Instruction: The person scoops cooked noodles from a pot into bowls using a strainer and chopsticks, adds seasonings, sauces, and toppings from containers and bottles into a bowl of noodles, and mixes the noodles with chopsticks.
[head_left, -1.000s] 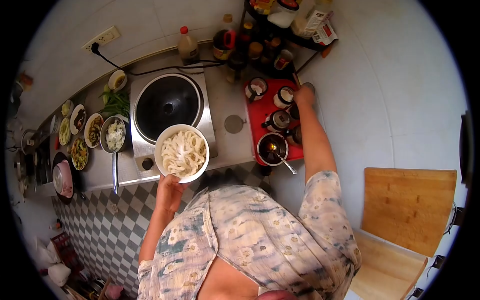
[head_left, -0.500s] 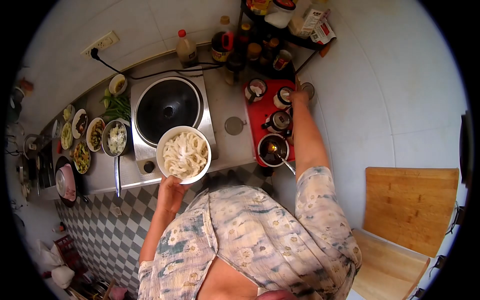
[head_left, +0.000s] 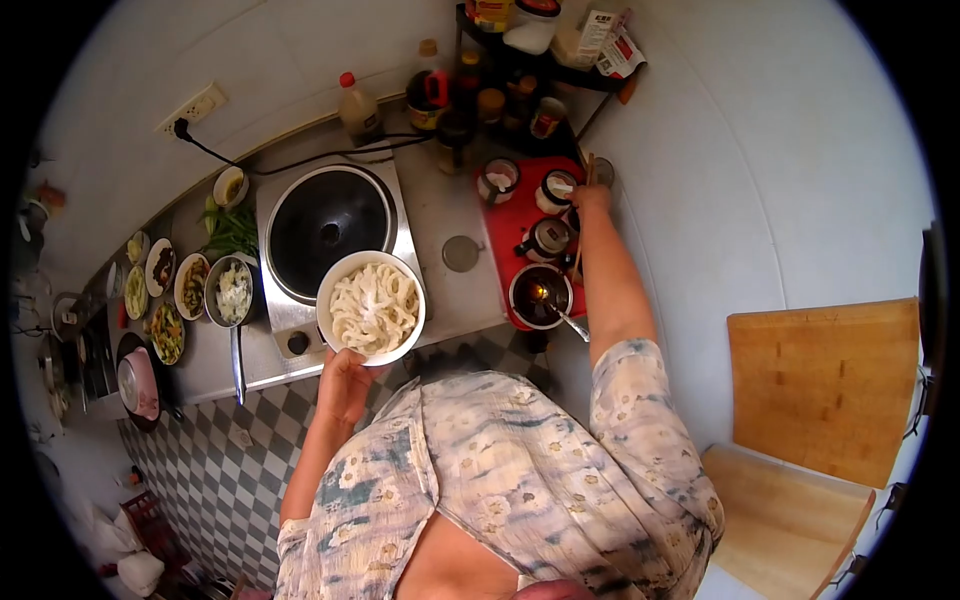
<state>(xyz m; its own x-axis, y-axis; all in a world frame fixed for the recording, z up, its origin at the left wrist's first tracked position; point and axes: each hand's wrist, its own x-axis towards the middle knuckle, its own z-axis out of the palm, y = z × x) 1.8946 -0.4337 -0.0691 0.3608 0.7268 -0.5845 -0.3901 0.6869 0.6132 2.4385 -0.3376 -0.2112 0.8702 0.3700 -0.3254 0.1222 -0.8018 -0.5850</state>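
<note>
The person's patterned shirt (head_left: 520, 460) of thin, crinkled cloth fills the near view. From its sleeve the left forearm rises, bent at the elbow; the left hand (head_left: 346, 377) holds a smooth, round white bowl (head_left: 388, 359) from below, thumb at the near rim. The bowl, heaped with thick, pale, floury-looking noodles (head_left: 372, 306), hangs over the near edge of a brushed-steel cooktop (head_left: 408, 235). A dark, glossy, concave pan (head_left: 331, 215) is set in that steel.

Farther right, a metal bowl (head_left: 538, 327) of dark, shining liquid stands on the red tray (head_left: 502, 235), a metal spoon (head_left: 574, 328) leaning out over its rim.

The right arm stretches nearly straight to the tray's far right side. There the right hand (head_left: 592, 197) is by a round glass jar (head_left: 554, 193) with pale contents. Slim wooden sticks (head_left: 590, 167) show beside the fingers, but I cannot tell whether they close around them.

Behind stand a red-capped plastic bottle (head_left: 358, 114) and a black corner shelf (head_left: 585, 77).
</note>
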